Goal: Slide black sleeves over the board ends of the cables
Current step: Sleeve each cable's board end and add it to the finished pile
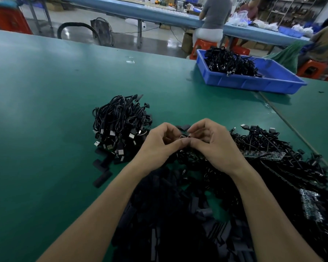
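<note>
Black sleeves [102, 179] look light and limp; left hand [159, 146] and right hand [213, 147] meet, seemingly pinching a stiff board [185, 137] by its edges.

One blue tray [254, 84], three cable heaps [119, 118] (one inside it)

Black cables [119, 118], blue tray [254, 83], green table [45, 110], orange stools [203, 47]

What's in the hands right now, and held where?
Left hand and right hand both pinch a cable's small board end, one at each side of it. Whether a sleeve is in the pinch too cannot be told.
</note>
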